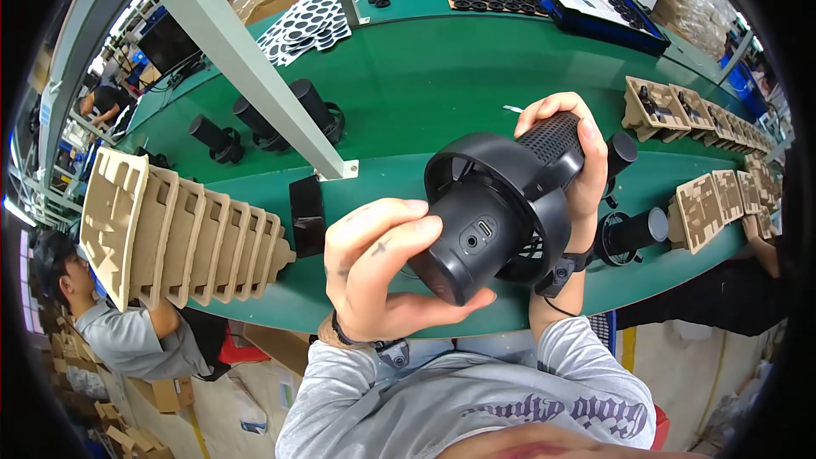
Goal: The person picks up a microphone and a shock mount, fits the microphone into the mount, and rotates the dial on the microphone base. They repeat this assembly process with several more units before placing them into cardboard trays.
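A black microphone (480, 242) with a ring-shaped mount (544, 221) around its body is held up over the green bench, tilted. Its side with a small port and a round jack faces me. My right hand (586, 153) is wrapped around the mesh grille end. At the other end, the fingers and thumb of my left hand (374, 268) close on the smooth base. Two more black microphones, one lying with its ring (633, 231) and one partly hidden (623, 150), are just right of my right hand. A small black box (307, 214) stands left of my left hand.
Stacked brown pulp trays (170, 234) rise at the left, beside a grey metal post (255, 76). Several microphones (314, 106) stand behind the post. More pulp trays (659, 110) line the right. A conveyor-like green surface (408, 76) runs across; co-workers sit at far side and left.
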Tool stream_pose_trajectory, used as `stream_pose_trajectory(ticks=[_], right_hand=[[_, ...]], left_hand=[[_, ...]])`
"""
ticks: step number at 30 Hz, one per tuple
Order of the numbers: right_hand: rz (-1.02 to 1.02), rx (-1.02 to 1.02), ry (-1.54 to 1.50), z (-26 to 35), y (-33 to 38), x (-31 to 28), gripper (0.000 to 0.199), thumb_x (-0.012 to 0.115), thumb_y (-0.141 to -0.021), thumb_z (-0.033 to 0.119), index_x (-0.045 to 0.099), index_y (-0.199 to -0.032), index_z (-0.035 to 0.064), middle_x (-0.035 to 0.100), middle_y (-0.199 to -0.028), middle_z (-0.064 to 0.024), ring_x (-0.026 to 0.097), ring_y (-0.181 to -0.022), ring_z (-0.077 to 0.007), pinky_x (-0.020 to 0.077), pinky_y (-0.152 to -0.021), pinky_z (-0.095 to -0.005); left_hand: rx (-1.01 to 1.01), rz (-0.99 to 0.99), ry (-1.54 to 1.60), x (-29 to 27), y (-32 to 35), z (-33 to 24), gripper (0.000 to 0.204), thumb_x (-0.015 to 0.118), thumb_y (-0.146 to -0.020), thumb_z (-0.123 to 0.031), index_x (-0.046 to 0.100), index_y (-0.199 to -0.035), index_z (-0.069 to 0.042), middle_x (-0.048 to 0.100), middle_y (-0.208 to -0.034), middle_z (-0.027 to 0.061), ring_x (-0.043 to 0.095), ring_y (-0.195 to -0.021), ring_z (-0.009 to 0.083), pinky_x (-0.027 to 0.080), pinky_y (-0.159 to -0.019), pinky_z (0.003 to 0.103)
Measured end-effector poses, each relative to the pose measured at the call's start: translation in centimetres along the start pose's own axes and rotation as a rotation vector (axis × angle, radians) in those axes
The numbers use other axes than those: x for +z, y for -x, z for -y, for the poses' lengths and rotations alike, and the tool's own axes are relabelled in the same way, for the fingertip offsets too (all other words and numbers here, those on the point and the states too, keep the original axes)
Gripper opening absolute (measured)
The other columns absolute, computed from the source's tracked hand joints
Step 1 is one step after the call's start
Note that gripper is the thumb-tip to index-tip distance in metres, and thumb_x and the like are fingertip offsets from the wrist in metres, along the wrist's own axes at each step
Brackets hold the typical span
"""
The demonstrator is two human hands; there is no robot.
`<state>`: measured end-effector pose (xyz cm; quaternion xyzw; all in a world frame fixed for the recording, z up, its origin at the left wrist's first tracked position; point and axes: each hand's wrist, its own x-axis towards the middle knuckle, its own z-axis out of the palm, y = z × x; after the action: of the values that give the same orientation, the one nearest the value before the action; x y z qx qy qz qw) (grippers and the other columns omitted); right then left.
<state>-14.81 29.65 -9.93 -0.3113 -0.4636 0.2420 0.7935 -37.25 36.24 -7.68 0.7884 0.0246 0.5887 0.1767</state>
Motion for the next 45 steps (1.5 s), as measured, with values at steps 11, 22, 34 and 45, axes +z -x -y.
stream_pose_trajectory(ticks=[11,22,34,45], right_hand=[[-0.056,0.053,-0.001,-0.2,0.3,0.7,0.042,0.046,-0.091,0.033,0.054,-0.102,-0.006,0.061,-0.09,-0.0195,0.061,-0.081,-0.0209,0.0503,-0.076,-0.0312],[-0.021,0.064,-0.021,0.2,0.0,0.1,0.041,0.046,-0.089,0.032,0.055,-0.102,-0.0057,0.062,-0.089,-0.0187,0.062,-0.079,-0.0219,0.0523,-0.073,-0.0317],[0.084,0.084,-0.129,-0.4,-0.2,-0.2,0.045,0.051,-0.081,0.032,0.054,-0.102,-0.007,0.06,-0.095,-0.0223,0.063,-0.086,-0.0275,0.0519,-0.082,-0.0373],[0.257,0.04,-0.443,-1.4,-0.3,-0.2,0.038,0.051,-0.07,0.024,0.054,-0.093,-0.0052,0.058,-0.087,-0.0227,0.058,-0.083,-0.0313,0.0497,-0.079,-0.0396]], left_hand=[[0.155,0.108,-0.102,-0.1,0.2,-0.1,0.065,0.089,-0.059,-0.042,0.058,-0.104,-0.006,0.057,-0.102,0.0152,0.06,-0.079,0.0224,0.052,-0.064,0.03],[0.352,0.148,-0.094,1.0,0.8,-1.5,0.03,0.073,-0.074,-0.02,0.068,-0.102,-0.03,0.059,-0.106,-0.0023,0.054,-0.093,0.0291,0.049,-0.064,0.031],[0.405,0.095,-0.052,1.2,1.2,-1.6,0.014,0.068,-0.074,-0.017,0.065,-0.085,-0.025,0.064,-0.1,-0.0191,0.058,-0.098,0.0125,0.033,-0.061,0.028],[0.478,0.031,-0.11,2.0,2.5,-2.6,0.009,0.064,-0.065,-0.027,0.068,-0.071,-0.033,0.061,-0.082,-0.0254,0.052,-0.085,-0.0026,0.031,-0.068,0.033]])
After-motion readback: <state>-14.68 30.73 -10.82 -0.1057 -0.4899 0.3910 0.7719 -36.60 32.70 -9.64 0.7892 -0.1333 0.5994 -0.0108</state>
